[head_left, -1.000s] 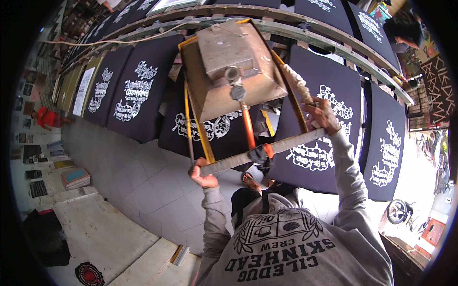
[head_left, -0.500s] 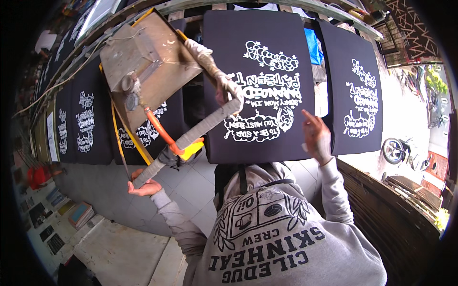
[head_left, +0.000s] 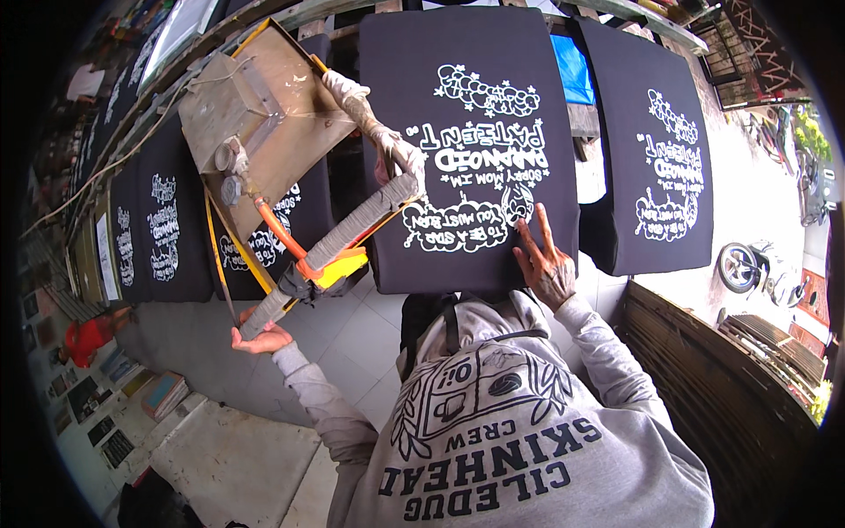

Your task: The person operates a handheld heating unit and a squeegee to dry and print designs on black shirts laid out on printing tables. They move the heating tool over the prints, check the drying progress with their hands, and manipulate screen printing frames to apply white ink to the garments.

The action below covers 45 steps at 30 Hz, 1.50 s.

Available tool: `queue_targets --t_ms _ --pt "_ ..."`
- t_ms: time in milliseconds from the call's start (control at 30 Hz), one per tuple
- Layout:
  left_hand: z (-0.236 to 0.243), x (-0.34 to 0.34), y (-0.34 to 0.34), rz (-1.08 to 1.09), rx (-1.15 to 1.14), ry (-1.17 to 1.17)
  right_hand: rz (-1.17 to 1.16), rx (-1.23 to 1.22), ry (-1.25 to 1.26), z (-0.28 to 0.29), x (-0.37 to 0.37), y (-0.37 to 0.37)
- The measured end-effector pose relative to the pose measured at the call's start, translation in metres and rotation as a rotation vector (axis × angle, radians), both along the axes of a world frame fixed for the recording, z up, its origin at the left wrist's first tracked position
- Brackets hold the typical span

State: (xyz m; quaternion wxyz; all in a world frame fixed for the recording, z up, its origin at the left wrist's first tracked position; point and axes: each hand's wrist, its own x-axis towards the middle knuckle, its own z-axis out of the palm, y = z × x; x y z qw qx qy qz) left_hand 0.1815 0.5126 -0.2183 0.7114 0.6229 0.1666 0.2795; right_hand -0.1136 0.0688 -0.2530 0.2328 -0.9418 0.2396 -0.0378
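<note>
My left hand [head_left: 262, 336] is wrapped round the lower end of a grey tape-wound handle [head_left: 352, 231]. This handle belongs to a boxy metal hood [head_left: 264, 110], apparently a gas heater, with an orange hose [head_left: 280, 231] and a yellow part [head_left: 343, 268]. The hood hangs tilted over the black panels on the left. My right hand [head_left: 547, 264] is open, index and middle fingers stretched out over the lower right of a white print on the middle black fabric panel [head_left: 396, 79]. Its fingertips appear to touch the print; contact is hard to confirm.
More printed black panels stand in a row, one on the right [head_left: 616, 79] and several on the left [head_left: 167, 150]. A blue sheet [head_left: 572, 70] shows between two panels. Behind me stands a pale tabletop [head_left: 238, 458]. A person in red [head_left: 86, 341] is far left; a motorcycle [head_left: 748, 268] is outside, right.
My right hand has moved left from the panel's right edge onto the print, fingers now extended. The heater has shifted slightly left, still held in my left hand. My view has shifted a little.
</note>
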Motion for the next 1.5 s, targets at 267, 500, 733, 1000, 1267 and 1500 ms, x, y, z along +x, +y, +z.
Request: queue_targets --t_ms 267,500,733,1000,1267,1500 --pt "-0.004 0.001 0.0 0.038 -0.015 0.024 0.036 -0.048 -0.008 0.005 0.002 0.0" --pt "0.008 0.0 -0.021 0.079 -0.048 0.024 0.066 -0.074 -0.013 0.0 -0.005 -0.003" --pt "0.017 0.0 -0.038 0.127 -0.093 -0.008 0.097 -0.127 -0.078 0.003 -0.002 -0.008" --pt "0.018 -0.001 -0.033 0.033 -0.115 0.024 0.107 -0.144 -0.122 -0.004 -0.005 -0.01" --pt "0.017 0.0 -0.031 0.066 -0.079 0.017 0.036 -0.028 -0.091 0.01 0.002 -0.003" --pt "0.024 0.0 -0.042 0.022 -0.112 0.058 -0.441 1.887 -0.405 0.074 0.01 -0.003"
